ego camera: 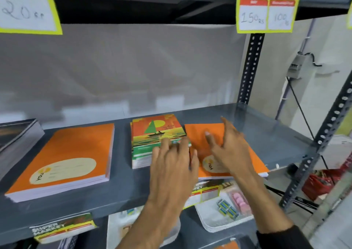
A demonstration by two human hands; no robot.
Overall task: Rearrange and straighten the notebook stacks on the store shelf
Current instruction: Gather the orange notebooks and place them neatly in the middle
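On the grey shelf (pixel 118 189) a thick stack of orange notebooks (pixel 70 153) lies at the left. In the middle stands a stack of notebooks with a green sail and boat cover (pixel 156 129). Beside it on the right lies a thin orange notebook (pixel 198 132), skewed, its near corner over the shelf's front edge. My left hand (pixel 171 165) rests with spread fingers against the front right of the boat stack. My right hand (pixel 228 148) hovers open over the thin orange notebook, fingers apart, holding nothing.
A dark stack of books (pixel 17 136) sits at the far left. Price cards (pixel 266 11) hang from the shelf above. A perforated steel upright (pixel 249 68) bounds the right side. Below, a white tray (pixel 213 216) holds small stationery items.
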